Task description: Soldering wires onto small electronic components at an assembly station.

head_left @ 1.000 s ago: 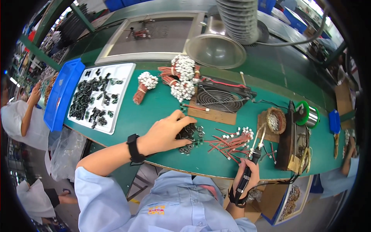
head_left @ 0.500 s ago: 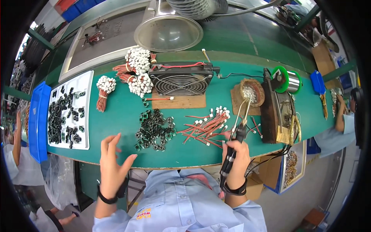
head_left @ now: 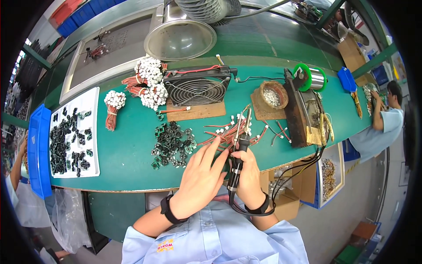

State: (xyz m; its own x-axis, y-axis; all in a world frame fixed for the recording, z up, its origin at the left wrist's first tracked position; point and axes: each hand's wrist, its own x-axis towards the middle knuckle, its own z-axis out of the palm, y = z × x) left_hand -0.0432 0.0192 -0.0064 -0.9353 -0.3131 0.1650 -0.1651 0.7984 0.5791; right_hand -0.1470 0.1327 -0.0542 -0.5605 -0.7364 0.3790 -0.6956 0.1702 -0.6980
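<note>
My right hand [head_left: 248,178] is wrapped round the black handle of a soldering iron [head_left: 238,165], whose metal tip end points up and away over a loose pile of red and black wires with white connectors [head_left: 225,134]. Close beside it, my left hand [head_left: 198,178] reaches over the near edge of that pile. Its fingers are stretched out and spread; whether the fingertips touch a wire cannot be made out. Left of the pile lies a heap of small black and green components [head_left: 172,143].
A fan [head_left: 198,88] stands behind the heaps, with bundled wires [head_left: 151,79] to its left. A round pot [head_left: 273,95], a stand [head_left: 295,110] and a green solder spool [head_left: 310,78] are on the right. A white tray [head_left: 91,145] and blue bin [head_left: 39,149] flank the left.
My left hand has moved right, from bare mat to the wire pile. My right hand has brought the soldering iron left, away from the pot, over the wires. The view has shifted a little.
</note>
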